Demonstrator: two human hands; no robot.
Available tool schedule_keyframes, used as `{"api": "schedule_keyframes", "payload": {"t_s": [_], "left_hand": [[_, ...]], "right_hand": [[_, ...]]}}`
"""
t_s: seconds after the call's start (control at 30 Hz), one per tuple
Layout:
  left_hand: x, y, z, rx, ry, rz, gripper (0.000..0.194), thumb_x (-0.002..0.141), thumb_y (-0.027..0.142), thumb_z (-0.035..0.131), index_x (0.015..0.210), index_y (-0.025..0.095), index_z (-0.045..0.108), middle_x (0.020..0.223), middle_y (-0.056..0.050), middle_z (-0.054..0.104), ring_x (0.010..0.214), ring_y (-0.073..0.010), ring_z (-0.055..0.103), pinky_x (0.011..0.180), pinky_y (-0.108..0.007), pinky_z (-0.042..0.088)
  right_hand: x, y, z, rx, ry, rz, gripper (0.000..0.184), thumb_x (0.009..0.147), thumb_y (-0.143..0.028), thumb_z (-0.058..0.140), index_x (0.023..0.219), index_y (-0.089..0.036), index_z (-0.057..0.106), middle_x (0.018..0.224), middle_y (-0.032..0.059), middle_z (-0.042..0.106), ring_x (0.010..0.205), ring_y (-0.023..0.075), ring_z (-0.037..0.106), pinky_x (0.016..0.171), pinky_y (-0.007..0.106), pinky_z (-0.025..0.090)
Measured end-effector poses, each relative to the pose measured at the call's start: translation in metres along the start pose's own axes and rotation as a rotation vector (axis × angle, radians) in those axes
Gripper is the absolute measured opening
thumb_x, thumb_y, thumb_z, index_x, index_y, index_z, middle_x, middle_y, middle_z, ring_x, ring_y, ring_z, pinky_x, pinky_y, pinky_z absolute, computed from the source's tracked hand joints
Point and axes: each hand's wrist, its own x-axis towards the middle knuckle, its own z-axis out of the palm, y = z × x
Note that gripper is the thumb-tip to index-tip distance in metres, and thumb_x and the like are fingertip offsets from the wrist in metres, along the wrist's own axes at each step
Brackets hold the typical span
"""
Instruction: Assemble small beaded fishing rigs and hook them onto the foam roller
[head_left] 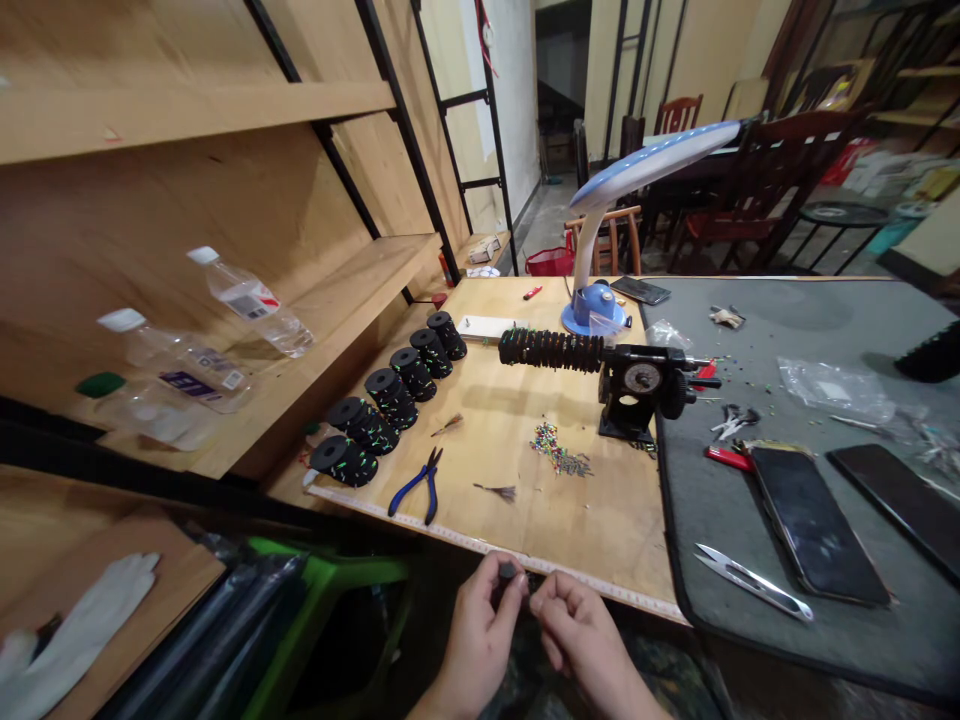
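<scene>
Both hands meet at the near edge of the wooden board [600,520], low in the view. My left hand [480,630] pinches a small dark round piece [508,572] between thumb and fingers. My right hand [577,625] is closed beside it, fingertips pressed toward the same piece; what it grips is too small to make out. Farther up the board stands a black hand-crank winder [637,385] with a long row of black spools [551,350] on its shaft. A small heap of coloured beads [555,450] lies in front of it.
Several black spools [390,400] line the board's left edge, with blue-handled pliers [420,487] near them. A grey mat [825,330] on the right holds two phones [817,525], thread snips [754,582] and plastic bags. A blue desk lamp [596,300], water bottles [251,300] on a shelf, white glove [82,620].
</scene>
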Motion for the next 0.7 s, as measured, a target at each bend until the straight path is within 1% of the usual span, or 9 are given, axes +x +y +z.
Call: {"api": "schedule_keyframes", "payload": {"t_s": [0.13,0.43,0.53,0.7], "left_hand": [[-0.0017,-0.0005,0.0007,0.055,0.007,0.036,0.016,0.090,0.031,0.051,0.080,0.019,0.054,0.071,0.000,0.057,0.067,-0.0144,0.055,0.064,-0.022,0.045],[-0.0019,0.0013,-0.0009,0.235,0.037,0.193,0.013,0.090,0.024,0.050,0.081,0.019,0.057,0.071,0.000,0.060,0.065,-0.0148,0.059,0.063,-0.021,0.046],[-0.0021,0.0002,-0.0013,0.251,0.050,0.209,0.012,0.090,0.024,0.050,0.082,0.019,0.058,0.072,-0.001,0.061,0.066,-0.0156,0.060,0.064,-0.022,0.046],[-0.0031,0.0022,-0.0019,0.266,0.015,0.199,0.013,0.090,0.024,0.050,0.082,0.020,0.058,0.073,-0.002,0.062,0.067,-0.0164,0.060,0.065,-0.022,0.045]], "right_hand": [[0.0002,-0.0015,-0.0003,0.008,0.003,0.019,0.042,0.067,-0.059,0.064,0.063,-0.021,0.047,0.029,-0.0125,0.037,0.028,0.0033,0.020,0.036,0.020,0.011],[0.0009,-0.0005,-0.0013,0.064,0.002,-0.001,0.037,0.069,-0.053,0.064,0.064,-0.020,0.048,0.031,-0.0125,0.037,0.029,0.0031,0.020,0.035,0.020,0.010],[0.0012,-0.0002,-0.0014,0.067,0.001,-0.002,0.036,0.069,-0.052,0.065,0.064,-0.020,0.049,0.030,-0.0129,0.036,0.029,0.0032,0.020,0.035,0.019,0.010],[0.0012,-0.0019,-0.0015,0.103,0.014,-0.006,0.038,0.070,-0.054,0.066,0.064,-0.021,0.047,0.031,-0.0131,0.036,0.029,0.0031,0.019,0.035,0.020,0.010]]}}
